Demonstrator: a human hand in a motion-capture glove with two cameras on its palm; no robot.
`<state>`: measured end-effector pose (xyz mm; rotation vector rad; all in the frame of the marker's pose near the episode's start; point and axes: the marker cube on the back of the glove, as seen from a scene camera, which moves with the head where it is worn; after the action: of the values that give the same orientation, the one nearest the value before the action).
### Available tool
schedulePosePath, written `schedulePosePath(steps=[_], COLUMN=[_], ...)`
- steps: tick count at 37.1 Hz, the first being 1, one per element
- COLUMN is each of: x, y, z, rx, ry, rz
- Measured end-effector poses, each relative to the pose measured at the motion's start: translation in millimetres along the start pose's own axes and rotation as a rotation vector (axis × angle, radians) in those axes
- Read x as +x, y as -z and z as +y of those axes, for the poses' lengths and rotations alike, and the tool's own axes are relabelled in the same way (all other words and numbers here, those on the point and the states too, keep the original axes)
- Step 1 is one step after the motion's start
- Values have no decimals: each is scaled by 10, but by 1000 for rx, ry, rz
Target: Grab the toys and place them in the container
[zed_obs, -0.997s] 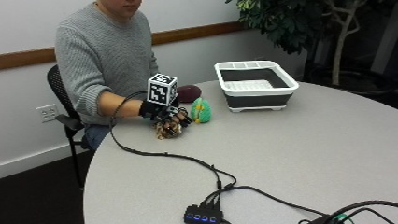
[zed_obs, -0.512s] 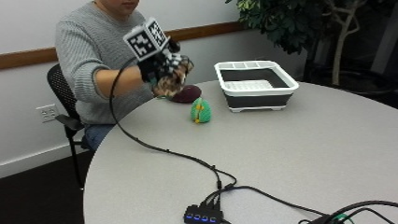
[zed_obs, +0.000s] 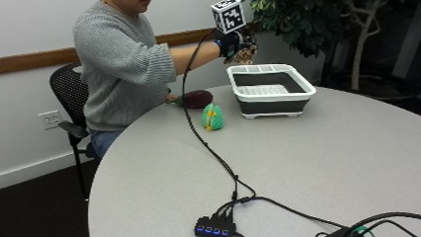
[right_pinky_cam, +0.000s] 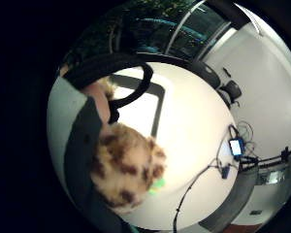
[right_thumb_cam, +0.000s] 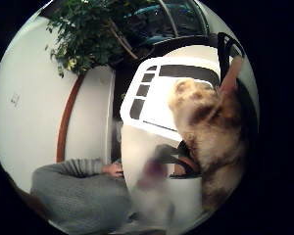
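Right hand (zed_obs: 231, 43) grips a fuzzy spotted plush toy (zed_obs: 244, 53) above the rectangular slotted container (zed_obs: 271, 92). A green toy (zed_obs: 212, 117) and a smooth dark oval toy (zed_obs: 196, 98) lie on the table (zed_obs: 315, 163).

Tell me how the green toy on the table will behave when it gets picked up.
The green toy looks plush, so it is probably light and soft, giving under the fingers. It stands narrow and upright on the table, so a nudge would likely tip it. Rolling far seems unlikely.

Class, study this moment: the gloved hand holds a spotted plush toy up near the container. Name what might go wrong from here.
The right hand holds the spotted plush toy above the back rim of the container, not its middle; released now, it might fall behind. The glove's cable runs close to the green toy and dark toy; it may drag them.
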<state>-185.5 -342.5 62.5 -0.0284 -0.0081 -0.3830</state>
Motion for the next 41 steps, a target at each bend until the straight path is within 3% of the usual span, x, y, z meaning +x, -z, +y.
schedulePosePath(steps=[7, 15, 25, 34, 41], x=[-141, -109, -41, 388, 1123], y=[-314, -649, -571, -327, 19], z=[-268, -191, -62, 510, 1173], rx=[-37, -247, -235, -244, -215], ry=[26, -53, -72, -109, -276], rz=[-13, -12, -30, -27, 11])
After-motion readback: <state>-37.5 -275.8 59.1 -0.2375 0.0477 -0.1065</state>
